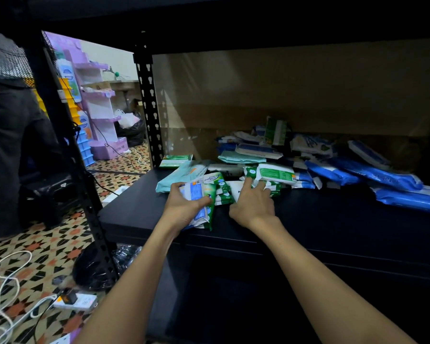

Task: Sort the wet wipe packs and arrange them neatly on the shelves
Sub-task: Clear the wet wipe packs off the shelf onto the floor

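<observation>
Black shelf board carries the wet wipe packs. Near its left edge, the left hand curls fingers and thumb round a small stack of green-and-white and blue-and-white packs, tilted up off the board. Just beside it, the right hand lies with fingers spread on a white pack, fingertips reaching under a green-labelled pack; whether it grips anything is hard to tell. A loose heap of blue packs spreads toward the right edge, teal ones behind, against the back panel.
</observation>
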